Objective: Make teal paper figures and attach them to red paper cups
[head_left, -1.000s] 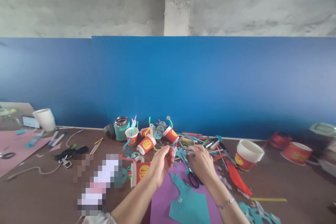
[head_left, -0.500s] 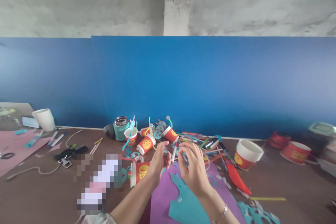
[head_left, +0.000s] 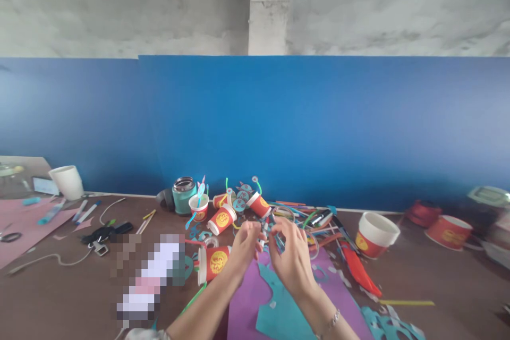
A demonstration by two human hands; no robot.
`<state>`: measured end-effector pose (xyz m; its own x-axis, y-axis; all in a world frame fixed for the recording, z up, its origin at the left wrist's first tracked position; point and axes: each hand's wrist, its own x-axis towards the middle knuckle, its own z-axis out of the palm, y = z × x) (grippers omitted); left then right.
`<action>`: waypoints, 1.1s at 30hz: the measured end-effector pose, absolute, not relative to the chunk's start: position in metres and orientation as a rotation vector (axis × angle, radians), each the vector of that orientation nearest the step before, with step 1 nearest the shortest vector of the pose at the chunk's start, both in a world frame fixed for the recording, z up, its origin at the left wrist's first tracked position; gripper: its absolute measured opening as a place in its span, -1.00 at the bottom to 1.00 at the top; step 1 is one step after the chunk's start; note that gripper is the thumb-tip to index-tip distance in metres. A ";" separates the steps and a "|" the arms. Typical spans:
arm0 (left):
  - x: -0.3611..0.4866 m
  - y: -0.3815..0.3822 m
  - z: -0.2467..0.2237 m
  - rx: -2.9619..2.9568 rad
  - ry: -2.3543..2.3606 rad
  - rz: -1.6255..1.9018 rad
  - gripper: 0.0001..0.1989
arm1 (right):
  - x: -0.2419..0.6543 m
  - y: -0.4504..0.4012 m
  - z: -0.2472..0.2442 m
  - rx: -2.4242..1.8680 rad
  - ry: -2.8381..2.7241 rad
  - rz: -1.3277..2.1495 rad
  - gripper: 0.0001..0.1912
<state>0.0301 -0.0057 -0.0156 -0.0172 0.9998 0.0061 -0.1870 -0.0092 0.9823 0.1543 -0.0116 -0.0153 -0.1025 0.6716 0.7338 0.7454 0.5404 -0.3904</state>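
My left hand (head_left: 247,244) hovers over the top edge of the purple sheet (head_left: 245,303), its fingers curled in and thumb close to them. Facing it, my right hand (head_left: 292,252) has thumb and forefinger brought together and the other fingers bent. Whatever the fingertips hold is too small or hidden to make out. A white pen-like stick (head_left: 264,231) shows in the gap between the hands. Under my right hand lies a cut piece of turquoise paper (head_left: 281,308) on the purple sheet. A red-and-white paper cup (head_left: 205,265) lies tipped beside my left wrist.
Behind the hands are more paper cups (head_left: 222,219), a turquoise jar (head_left: 184,196) and a pile of straws and pens (head_left: 319,223). To the right are a stacked cup (head_left: 376,234), a red pouch (head_left: 360,271) and turquoise scraps (head_left: 392,324). Keys (head_left: 101,232) lie left.
My left fingers, stretched out before, have curled inward. My right hand has stayed nearly in place, its fingertips pinched. A green straw now shows beside my left forearm.
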 end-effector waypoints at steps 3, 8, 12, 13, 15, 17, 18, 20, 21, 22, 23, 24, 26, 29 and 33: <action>0.030 -0.004 -0.016 1.047 0.991 1.302 -0.59 | 0.156 -0.010 -0.017 -1.183 -1.865 -0.160 -0.77; 0.029 -0.005 -0.016 0.849 0.679 1.313 -0.68 | 0.153 -0.011 -0.015 -1.114 -1.852 0.061 -0.80; 0.027 -0.003 -0.016 0.688 0.595 1.305 -0.73 | 0.155 -0.006 -0.008 -1.097 -1.686 0.468 -0.87; 0.027 -0.003 -0.016 0.664 0.586 1.294 -0.73 | 0.157 -0.004 -0.007 -1.099 -1.659 0.536 -0.86; 0.027 -0.003 -0.015 0.658 0.569 1.270 -0.73 | 0.159 0.000 -0.007 -1.097 -1.640 0.609 -0.81; 0.028 -0.005 -0.015 0.697 0.555 1.249 -0.73 | 0.161 0.002 -0.008 -1.104 -1.640 0.633 -0.81; 0.029 -0.006 -0.014 0.717 0.553 1.241 -0.74 | 0.161 0.002 -0.008 -1.112 -1.640 0.634 -0.81; 0.030 -0.007 -0.014 0.745 0.559 1.235 -0.75 | 0.161 0.001 -0.009 -1.134 -1.641 0.619 -0.82; 0.031 -0.008 -0.014 0.752 0.560 1.235 -0.75 | 0.161 0.001 -0.009 -1.144 -1.644 0.601 -0.82; 0.031 -0.008 -0.014 0.758 0.559 1.236 -0.76 | 0.160 0.000 -0.009 -1.151 -1.651 0.578 -0.82; 0.031 -0.008 -0.015 0.765 0.557 1.239 -0.75 | 0.160 0.000 -0.009 -1.154 -1.660 0.551 -0.83; 0.031 -0.008 -0.015 0.773 0.555 1.241 -0.74 | 0.160 0.000 -0.009 -1.157 -1.672 0.521 -0.84; 0.031 -0.008 -0.015 0.786 0.557 1.241 -0.72 | 0.160 0.000 -0.011 -1.161 -1.693 0.457 -0.84; 0.033 -0.009 -0.014 0.805 0.569 1.246 -0.71 | 0.160 0.001 -0.012 -1.176 -1.723 0.333 -0.86; 0.037 -0.012 -0.010 0.852 0.607 1.263 -0.71 | 0.160 -0.004 -0.011 -1.228 -1.769 0.118 -0.88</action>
<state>0.0368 -0.0117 -0.0101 0.2196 0.9738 0.0589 -0.5629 0.0772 0.8229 0.1603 -0.0038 -0.0112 -0.0494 0.7708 0.6351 0.6793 0.4921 -0.5444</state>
